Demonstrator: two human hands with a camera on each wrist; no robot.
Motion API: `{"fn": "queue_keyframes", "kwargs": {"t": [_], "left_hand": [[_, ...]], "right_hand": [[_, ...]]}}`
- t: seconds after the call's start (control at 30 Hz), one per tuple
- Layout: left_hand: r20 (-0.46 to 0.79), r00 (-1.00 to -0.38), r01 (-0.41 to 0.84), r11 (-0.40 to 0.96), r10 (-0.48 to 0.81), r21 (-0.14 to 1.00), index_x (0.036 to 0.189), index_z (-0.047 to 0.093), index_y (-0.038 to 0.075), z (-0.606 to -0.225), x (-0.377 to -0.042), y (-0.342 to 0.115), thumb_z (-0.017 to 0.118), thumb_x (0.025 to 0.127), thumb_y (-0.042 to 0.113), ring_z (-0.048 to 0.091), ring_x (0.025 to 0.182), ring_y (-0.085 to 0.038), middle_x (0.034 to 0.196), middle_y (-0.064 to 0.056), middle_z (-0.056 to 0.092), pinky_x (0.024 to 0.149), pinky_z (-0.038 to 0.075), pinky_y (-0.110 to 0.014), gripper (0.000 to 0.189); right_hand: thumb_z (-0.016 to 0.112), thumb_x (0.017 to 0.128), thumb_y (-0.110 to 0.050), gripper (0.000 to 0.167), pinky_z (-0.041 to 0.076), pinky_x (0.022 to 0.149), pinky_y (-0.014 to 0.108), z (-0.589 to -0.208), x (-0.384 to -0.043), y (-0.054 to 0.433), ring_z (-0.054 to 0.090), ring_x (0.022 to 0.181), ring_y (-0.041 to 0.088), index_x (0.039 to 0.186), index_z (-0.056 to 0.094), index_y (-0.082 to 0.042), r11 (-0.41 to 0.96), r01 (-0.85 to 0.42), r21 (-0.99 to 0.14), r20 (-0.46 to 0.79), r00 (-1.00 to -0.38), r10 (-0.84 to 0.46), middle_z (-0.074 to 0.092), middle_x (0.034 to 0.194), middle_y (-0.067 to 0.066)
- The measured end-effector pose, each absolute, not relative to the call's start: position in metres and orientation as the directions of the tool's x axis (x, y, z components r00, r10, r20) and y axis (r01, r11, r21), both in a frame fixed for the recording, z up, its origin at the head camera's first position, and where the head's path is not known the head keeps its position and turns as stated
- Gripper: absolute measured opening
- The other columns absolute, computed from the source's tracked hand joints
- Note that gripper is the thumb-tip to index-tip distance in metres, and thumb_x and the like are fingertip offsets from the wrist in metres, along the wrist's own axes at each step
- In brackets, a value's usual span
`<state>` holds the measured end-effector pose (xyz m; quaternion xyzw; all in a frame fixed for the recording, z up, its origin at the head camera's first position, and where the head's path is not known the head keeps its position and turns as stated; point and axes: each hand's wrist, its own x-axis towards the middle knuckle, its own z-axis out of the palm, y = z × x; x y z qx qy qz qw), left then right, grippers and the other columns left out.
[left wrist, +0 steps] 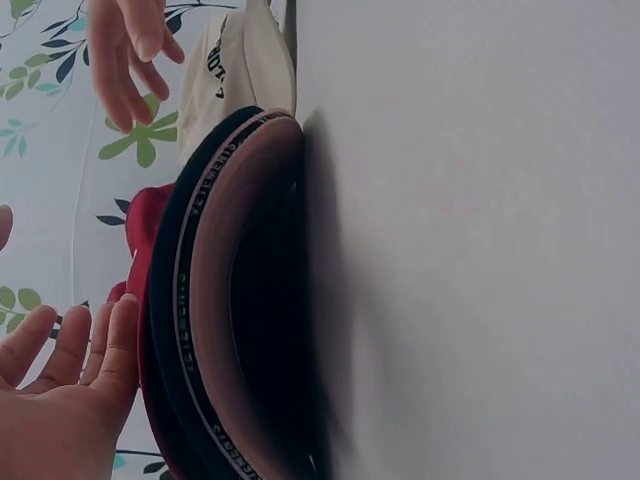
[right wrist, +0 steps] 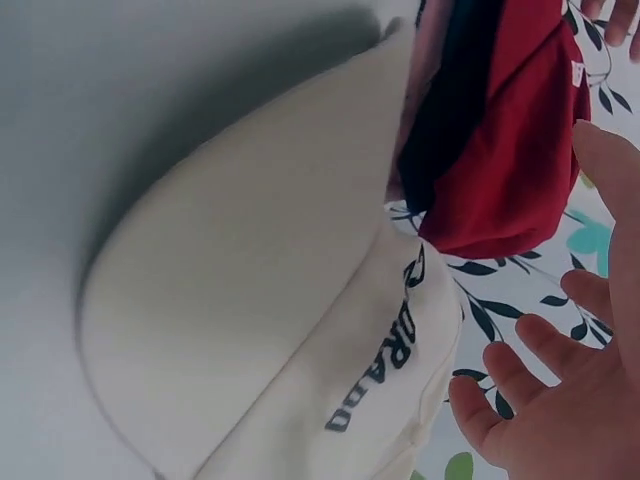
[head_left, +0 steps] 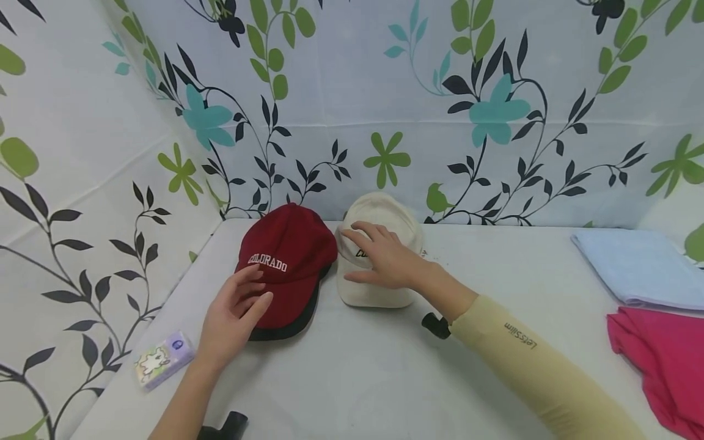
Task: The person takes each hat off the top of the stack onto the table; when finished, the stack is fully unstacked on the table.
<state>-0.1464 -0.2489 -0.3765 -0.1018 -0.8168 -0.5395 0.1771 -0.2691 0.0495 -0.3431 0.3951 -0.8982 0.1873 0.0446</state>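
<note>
Leaf-print backdrop (head_left: 341,79) | white table (head_left: 374,366) | red cap (head_left: 288,235), cream cap (head_left: 375,297) | left fingers (head_left: 244,276), right fingers (head_left: 364,239) loosely spread, empty

Head view: right hand (head_left: 387,256) covers most of cream cap's (head_left: 376,294) lettering (head_left: 360,253); left hand (head_left: 233,308) hides red cap's (head_left: 288,244) near side, contact can't tell; pink cloth (head_left: 662,366), light blue cloth (head_left: 640,266) cut by right edge; purple packet (head_left: 165,360) too small to read. Wrist views: both caps cropped at bottom

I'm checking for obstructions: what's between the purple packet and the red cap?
In the head view, the left hand appears between the purple packet and the red cap.
</note>
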Motion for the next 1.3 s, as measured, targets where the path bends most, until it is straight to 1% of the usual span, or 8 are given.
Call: {"fn": "queue_keyframes", "kwargs": {"t": [0.2,0.37,0.5,0.8,1.03,1.3], "left_hand": [[0.383,-0.922,0.327,0.408,-0.06,0.852,0.145,0.048,0.005,-0.375,-0.144,-0.253,0.069,0.096,0.006,0.057,0.113,-0.016,0.135,-0.011,0.056,0.092,0.046,-0.013,0.053],[0.388,-0.918,0.318,0.431,-0.084,0.845,0.146,0.048,0.007,-0.376,-0.144,-0.259,0.069,0.096,0.007,0.057,0.113,-0.014,0.134,-0.01,0.056,0.092,0.046,-0.012,0.054],[0.391,-0.915,0.311,0.441,-0.103,0.842,0.146,0.048,0.006,-0.376,-0.145,-0.263,0.069,0.096,0.006,0.057,0.114,-0.014,0.134,-0.011,0.056,0.091,0.046,-0.012,0.055],[0.365,-0.92,0.26,0.472,-0.144,0.842,0.148,0.046,0.007,-0.377,-0.149,-0.273,0.07,0.096,0.01,0.055,0.117,-0.017,0.135,-0.01,0.055,0.09,0.045,-0.01,0.056],[0.346,-0.924,0.211,0.535,-0.164,0.818,0.15,0.045,0.01,-0.379,-0.152,-0.28,0.07,0.097,0.016,0.055,0.117,-0.022,0.139,-0.013,0.054,0.09,0.043,-0.009,0.059],[0.353,-0.917,0.188,0.579,-0.184,0.793,0.146,0.048,0.005,-0.381,-0.158,-0.289,0.072,0.096,0.017,0.057,0.115,-0.028,0.135,-0.014,0.057,0.09,0.043,-0.008,0.057]], "right_hand": [[0.074,0.092,-0.04,0.078,0.034,0.107,0.058,-0.339,-0.276,0.035,0.039,0.135,0.035,0.154,0.039,-0.009,0.598,-0.723,-0.346,0.281,-0.688,-0.669,0.038,0.152,0.014],[0.072,0.093,-0.041,0.077,0.034,0.109,0.055,-0.335,-0.28,0.022,0.038,0.135,0.034,0.154,0.039,-0.008,0.598,-0.709,-0.374,0.286,-0.702,-0.653,0.038,0.152,0.014],[0.071,0.094,-0.042,0.077,0.034,0.111,0.052,-0.333,-0.284,0.014,0.039,0.136,0.033,0.155,0.038,-0.009,0.599,-0.696,-0.395,0.284,-0.713,-0.641,0.039,0.152,0.013],[0.07,0.094,-0.043,0.076,0.034,0.113,0.044,-0.331,-0.294,-0.001,0.039,0.138,0.028,0.155,0.038,-0.009,0.607,-0.656,-0.449,0.271,-0.747,-0.607,0.041,0.152,0.011],[0.07,0.094,-0.041,0.074,0.036,0.112,0.039,-0.327,-0.297,-0.011,0.04,0.137,0.026,0.153,0.041,-0.008,0.579,-0.651,-0.49,0.289,-0.748,-0.597,0.044,0.15,0.011],[0.069,0.095,-0.042,0.072,0.04,0.109,0.036,-0.325,-0.303,-0.022,0.041,0.134,0.022,0.153,0.041,-0.009,0.57,-0.615,-0.545,0.256,-0.769,-0.585,0.044,0.148,0.011]]}}
